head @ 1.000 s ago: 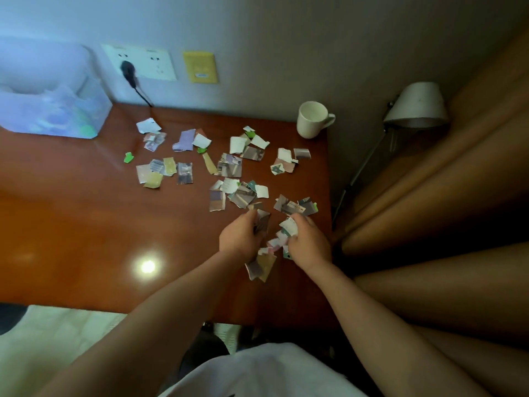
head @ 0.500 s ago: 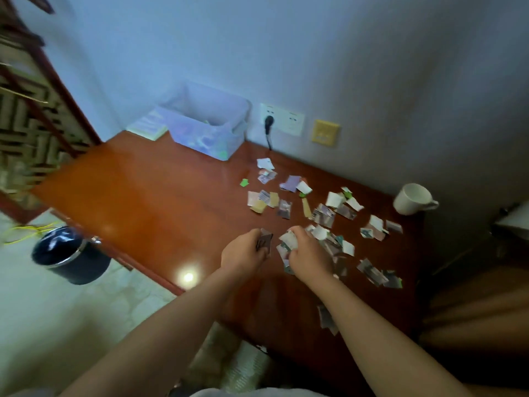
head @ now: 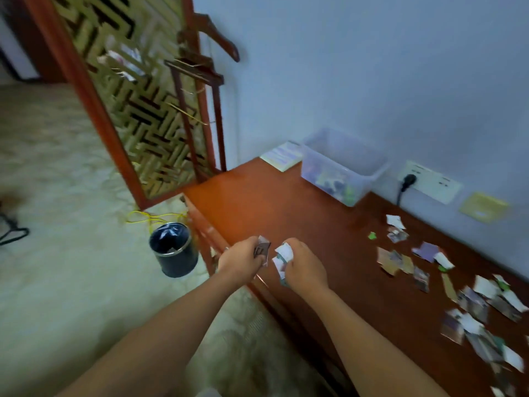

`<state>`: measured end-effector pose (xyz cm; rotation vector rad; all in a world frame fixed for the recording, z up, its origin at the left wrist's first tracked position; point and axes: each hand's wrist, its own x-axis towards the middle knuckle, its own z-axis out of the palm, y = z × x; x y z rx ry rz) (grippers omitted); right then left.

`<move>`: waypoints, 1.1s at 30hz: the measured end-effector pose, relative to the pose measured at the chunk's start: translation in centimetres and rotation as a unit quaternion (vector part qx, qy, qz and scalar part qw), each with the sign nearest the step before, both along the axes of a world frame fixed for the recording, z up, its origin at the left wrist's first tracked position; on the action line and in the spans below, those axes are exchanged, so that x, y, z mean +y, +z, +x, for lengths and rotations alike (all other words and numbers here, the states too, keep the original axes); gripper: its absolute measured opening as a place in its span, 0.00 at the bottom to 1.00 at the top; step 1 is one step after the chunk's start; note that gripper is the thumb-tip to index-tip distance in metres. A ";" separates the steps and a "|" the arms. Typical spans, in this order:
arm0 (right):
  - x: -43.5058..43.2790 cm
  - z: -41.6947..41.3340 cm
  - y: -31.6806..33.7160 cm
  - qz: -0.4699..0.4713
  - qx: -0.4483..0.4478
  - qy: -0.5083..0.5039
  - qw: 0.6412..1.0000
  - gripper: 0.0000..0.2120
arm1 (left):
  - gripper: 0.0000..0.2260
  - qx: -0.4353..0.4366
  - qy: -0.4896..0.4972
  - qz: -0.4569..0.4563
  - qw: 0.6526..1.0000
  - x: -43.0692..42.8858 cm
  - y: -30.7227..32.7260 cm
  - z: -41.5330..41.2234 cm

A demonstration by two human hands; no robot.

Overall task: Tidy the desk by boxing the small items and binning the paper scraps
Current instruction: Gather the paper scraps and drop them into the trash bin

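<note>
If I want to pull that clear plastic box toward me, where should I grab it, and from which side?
Probably by the flared top rim of the clear box, one hand at each short end, reaching from the front of the desk. The rim seems to overhang its sides like a ledge, the room wall stands close behind, and a notepad lies by its left end.

Wooden lattice screen (head: 137, 116) w/ red-brown frame fills 11 o'clock, standing on pale patterned carpet (head: 57, 173). Dark wooden valet stand (head: 197, 90) at 12, just right of the screen, against blue-grey wall (head: 372, 67). Notepad (head: 282, 156) approx 1 o'clock, by the wall. White socket plate (head: 429, 181) at 3 w/ black plug (head: 408, 179) in its left end. Yellow wall plate (head: 484, 207) just right of it. Yellow cable (head: 156, 216) loops on carpet at 9. Black cord (head: 13, 232) at far-left edge.
</note>
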<state>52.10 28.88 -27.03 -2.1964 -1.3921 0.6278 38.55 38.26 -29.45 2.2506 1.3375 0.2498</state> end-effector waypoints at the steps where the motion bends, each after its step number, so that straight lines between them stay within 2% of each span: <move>1: 1.5 -1.5 -0.2 0.004 0.001 0.011 1.000 0.14 | 0.04 0.002 0.017 -0.002 1.000 1.2 0.2 -1.8; 4: 5.7 -6.1 -0.3 0.006 0.002 0.053 0.999 0.12 | 0.05 0.004 0.066 -0.009 0.998 4.0 0.6 -7.3; 8: 10.8 -11.6 0.0 0.005 -0.016 0.139 0.990 0.16 | 0.06 -0.005 0.152 -0.029 0.988 6.7 0.7 -13.6; 13: 16.8 -17.7 -0.3 0.007 -0.032 0.215 0.976 0.17 | 0.08 -0.033 0.241 -0.047 0.969 9.6 0.4 -19.6; 16: 20.5 -20.5 -1.0 -0.007 -0.038 0.243 0.969 0.17 | 0.06 -0.035 0.276 -0.069 0.958 12.1 -0.3 -22.6; 20: 26.5 -23.1 -2.9 -0.020 -0.029 0.261 0.965 0.16 | 0.05 -0.036 0.313 -0.083 0.946 17.0 -1.9 -25.8; 26: 38.8 -25.6 -6.4 -0.055 -0.006 0.266 0.962 0.18 | 0.05 0.001 0.314 -0.092 0.945 28.2 -5.3 -28.2; 28: 43.4 -26.2 -7.4 -0.075 0.007 0.261 0.962 0.18 | 0.07 0.012 0.313 -0.119 0.942 32.7 -6.5 -28.8; 30: 48.0 -26.6 -8.8 -0.099 0.013 0.255 0.962 0.17 | 0.04 0.016 0.316 -0.144 0.938 37.4 -7.8 -29.4; 33: 54.1 -26.8 -11.0 -0.127 0.021 0.240 0.962 0.16 | 0.08 0.013 0.329 -0.174 0.928 43.4 -9.8 -29.6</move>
